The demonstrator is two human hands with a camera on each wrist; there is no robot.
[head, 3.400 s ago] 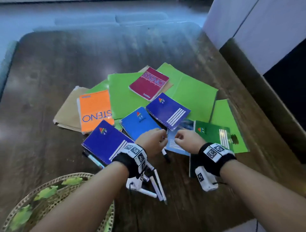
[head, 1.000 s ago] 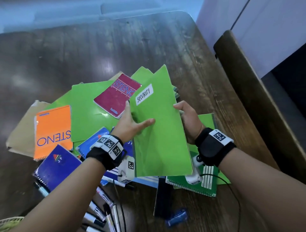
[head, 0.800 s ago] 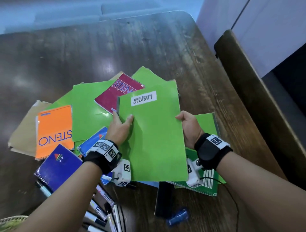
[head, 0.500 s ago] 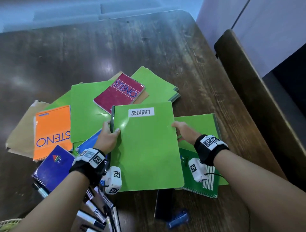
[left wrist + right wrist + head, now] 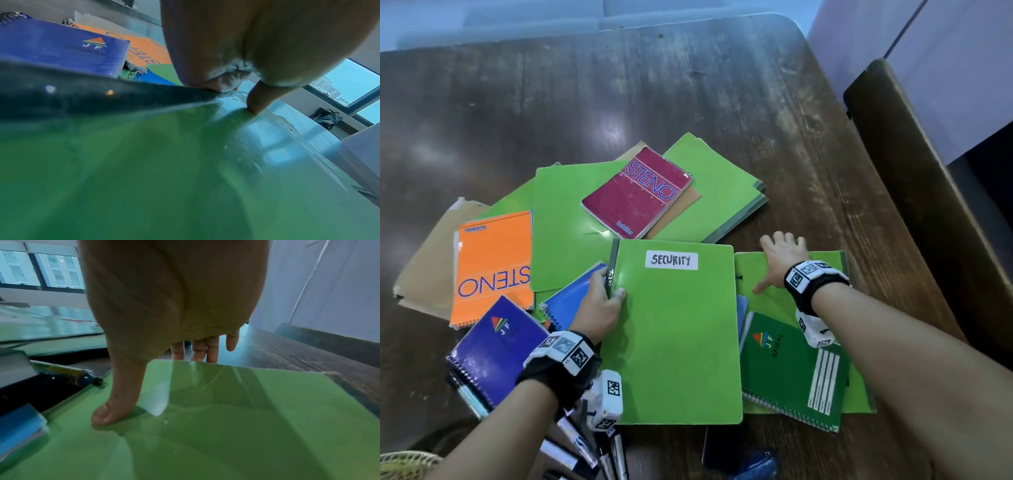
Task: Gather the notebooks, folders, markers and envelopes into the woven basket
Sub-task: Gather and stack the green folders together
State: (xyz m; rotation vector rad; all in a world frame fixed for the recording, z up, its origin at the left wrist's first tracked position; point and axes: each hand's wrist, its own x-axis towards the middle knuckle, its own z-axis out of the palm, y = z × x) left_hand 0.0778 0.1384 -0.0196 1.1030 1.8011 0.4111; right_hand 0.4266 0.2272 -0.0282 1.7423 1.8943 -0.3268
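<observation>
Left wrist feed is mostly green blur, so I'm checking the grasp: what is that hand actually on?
Observer: The left hand grips the spine edge of the green SECURITY folder, thumb on top of the cover.
Operator: Right hand on it too?
Observer: No. The right hand rests on a second green folder beside it, with the thumb pressed on the cover and the fingers past its far edge.
Operator: Where's the basket?
Observer: Only a sliver of the woven basket shows, its rim in the bottom left corner of the head view, on the near side of the left forearm.
</observation>
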